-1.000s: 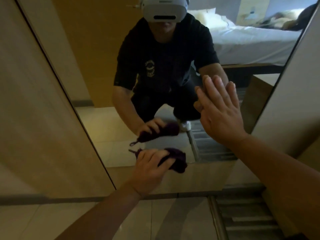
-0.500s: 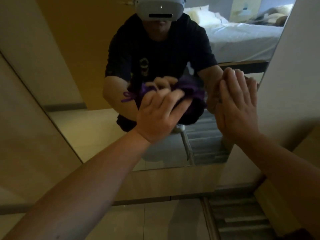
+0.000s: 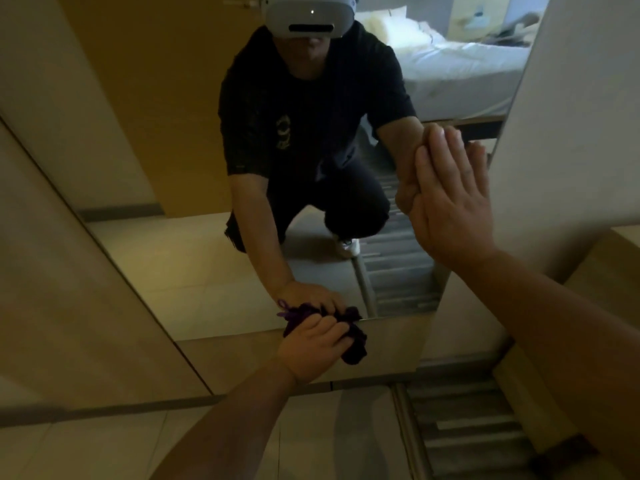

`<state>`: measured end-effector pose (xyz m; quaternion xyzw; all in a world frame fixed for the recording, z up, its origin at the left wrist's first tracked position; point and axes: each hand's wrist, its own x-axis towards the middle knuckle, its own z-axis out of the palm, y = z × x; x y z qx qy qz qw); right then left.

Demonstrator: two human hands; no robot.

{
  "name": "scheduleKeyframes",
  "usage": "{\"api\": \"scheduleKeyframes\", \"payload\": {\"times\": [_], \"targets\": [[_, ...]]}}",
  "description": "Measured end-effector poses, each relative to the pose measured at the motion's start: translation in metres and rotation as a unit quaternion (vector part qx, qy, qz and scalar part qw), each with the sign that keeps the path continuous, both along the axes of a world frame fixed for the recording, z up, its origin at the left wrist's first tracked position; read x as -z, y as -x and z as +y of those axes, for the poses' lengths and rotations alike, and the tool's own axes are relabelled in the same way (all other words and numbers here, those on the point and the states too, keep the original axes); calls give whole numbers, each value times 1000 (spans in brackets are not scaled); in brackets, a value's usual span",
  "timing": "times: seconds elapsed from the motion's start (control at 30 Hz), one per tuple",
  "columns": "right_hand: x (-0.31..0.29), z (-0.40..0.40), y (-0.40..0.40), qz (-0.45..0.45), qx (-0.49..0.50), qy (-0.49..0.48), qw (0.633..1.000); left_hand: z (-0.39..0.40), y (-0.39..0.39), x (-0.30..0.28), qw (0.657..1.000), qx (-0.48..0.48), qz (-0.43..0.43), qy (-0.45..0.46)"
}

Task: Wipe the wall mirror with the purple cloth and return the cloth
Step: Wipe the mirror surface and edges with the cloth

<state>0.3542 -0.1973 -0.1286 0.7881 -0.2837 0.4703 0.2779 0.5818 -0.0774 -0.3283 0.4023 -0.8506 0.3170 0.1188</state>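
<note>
At the bottom edge of the wall mirror, the left hand presses one purple cloth against the glass, right where the mirror meets the pale panel below it. Its grip is closed around the bunched cloth: fingers curl over the top of the wad, and a dark fold hangs out past the knuckles to the right, while a small looped thread sticks out on the left side. That forearm reaches up from the lower middle of the view, nearly straight, wrist slightly bent toward the glass. The right hand holds nothing; it lies flat and open against the mirror near its right edge, fingers together and pointing upward, the arm running down to the lower right corner. Two hands and one cloth are in view, each doubled by its reflection, which touches the real one at the glass. Reflected in the mirror are a crouching person in a dark short-sleeved top with a pale headset, and one bed with white bedding behind. A small pale emblem shows on the chest of the top, but it is too dim and blurred to read; no other writing can be made out. Pale floor tiles lie beneath the mirror.
</note>
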Motion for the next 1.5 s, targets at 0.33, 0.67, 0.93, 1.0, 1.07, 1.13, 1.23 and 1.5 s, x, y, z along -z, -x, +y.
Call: {"api": "scheduleKeyframes", "payload": {"times": [0.33, 0.67, 0.93, 1.0, 1.07, 1.13, 1.23, 1.5], "targets": [[-26, 2, 49, -15, 38, -98, 994, -37, 44, -250, 928, 4, 203, 312], [-20, -25, 50, -15, 17, -1, 1000, -76, 76, -213, 935, -28, 105, 336], [-15, -35, 47, -33, 27, 41, 998, -53, 73, -4, 994, 21, 13, 107], [-16, -35, 47, -33, 35, 42, 998, -43, 74, 15, 999, 1, -8, 43], [-17, -33, 48, -26, 34, 29, 999, -35, 74, 20, 1000, -13, -16, -10], [-20, -29, 49, -22, 27, 6, 999, -31, 75, 11, 999, -13, 12, -31], [-26, -20, 57, -17, -14, -48, 999, -24, 82, -25, 996, -1, 91, -2], [-23, -54, 105, -40, 125, -191, 973, -53, 102, -201, 944, 9, 229, 237]]}}
